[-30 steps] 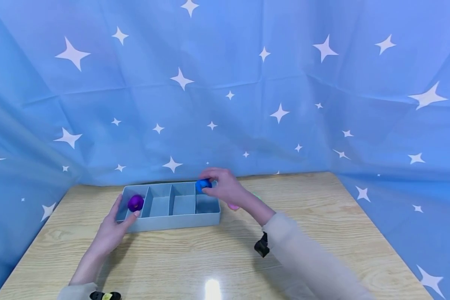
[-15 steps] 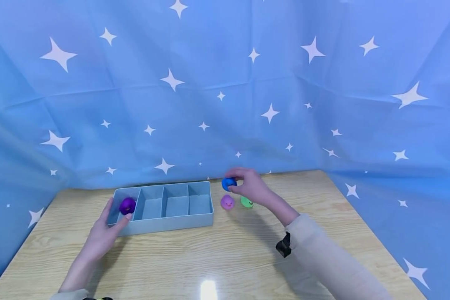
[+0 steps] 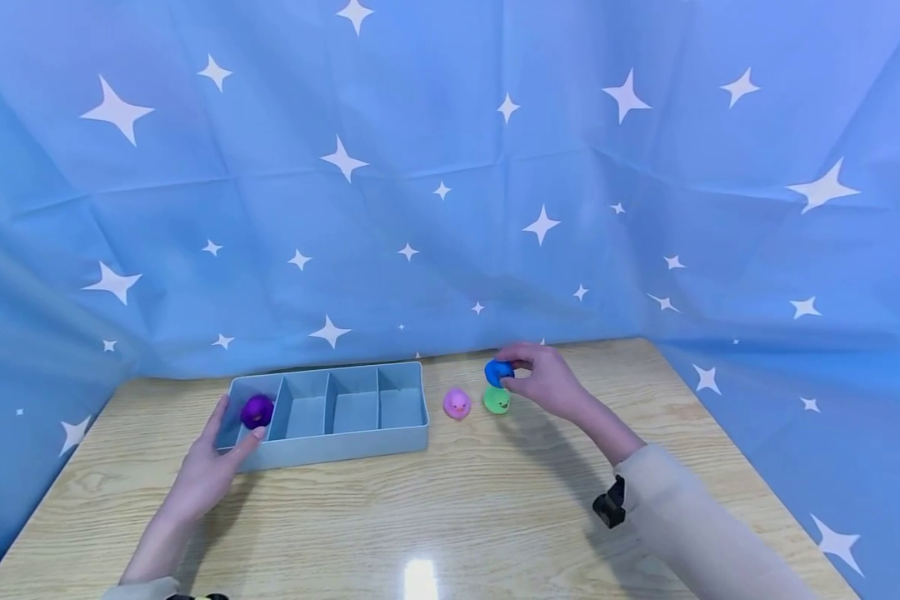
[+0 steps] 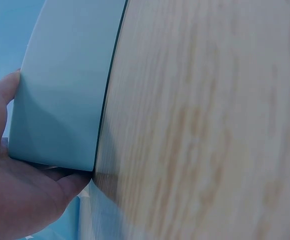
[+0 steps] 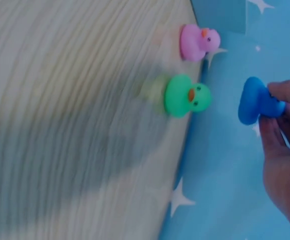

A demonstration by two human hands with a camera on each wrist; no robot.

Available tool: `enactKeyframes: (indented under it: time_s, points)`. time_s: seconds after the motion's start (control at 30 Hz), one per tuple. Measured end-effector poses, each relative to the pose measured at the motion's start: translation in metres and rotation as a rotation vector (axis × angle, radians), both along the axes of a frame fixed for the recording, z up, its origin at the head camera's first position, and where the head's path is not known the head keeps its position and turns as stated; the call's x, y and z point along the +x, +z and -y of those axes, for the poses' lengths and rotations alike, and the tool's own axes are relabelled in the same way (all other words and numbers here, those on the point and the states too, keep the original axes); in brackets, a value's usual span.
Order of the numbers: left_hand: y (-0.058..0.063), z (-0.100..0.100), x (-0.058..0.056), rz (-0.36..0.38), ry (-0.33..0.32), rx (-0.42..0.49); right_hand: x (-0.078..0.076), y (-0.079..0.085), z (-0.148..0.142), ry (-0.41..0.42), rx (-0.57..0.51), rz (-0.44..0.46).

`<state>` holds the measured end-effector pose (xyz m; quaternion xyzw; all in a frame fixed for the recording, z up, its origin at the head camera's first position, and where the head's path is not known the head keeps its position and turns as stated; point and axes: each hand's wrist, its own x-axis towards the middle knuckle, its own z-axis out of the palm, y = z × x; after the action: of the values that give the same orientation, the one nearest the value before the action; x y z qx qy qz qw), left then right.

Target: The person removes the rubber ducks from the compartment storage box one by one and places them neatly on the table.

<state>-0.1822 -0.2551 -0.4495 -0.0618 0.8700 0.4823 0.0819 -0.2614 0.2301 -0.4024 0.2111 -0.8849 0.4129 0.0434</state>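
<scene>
One tabletop (image 3: 420, 508) carries one tray (image 3: 337, 448) with four compartments. Of two hands, the left hand (image 3: 204, 471) grips the tray's left end; the right hand (image 3: 551, 385) pinches a blue rubber duck (image 3: 497, 372), partly covered by fingers. Right of the tray sit one pink duck (image 3: 457, 403) and one green duck (image 3: 496, 401); one purple duck (image 3: 256, 410), its face unclear, lies in the tray's leftmost compartment. The blue duck is farther right of the tray than half a second ago.

I see the right hand (image 3: 547, 382) held out in a pinch, while the left hand (image 3: 206, 468) grips, spread wide.
</scene>
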Motion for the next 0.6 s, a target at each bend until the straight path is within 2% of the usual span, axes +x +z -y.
enactKeyframes:
  time_s: [0.33,0.6]
  points:
    - [-0.002,0.001,0.001,-0.014,0.004,0.005,0.004,-0.014,-0.026,-0.041,-0.049,0.017]
    - [-0.002,0.001,-0.001,-0.004,0.005,-0.007,0.005,-0.029,-0.043,-0.074,-0.027,0.057]
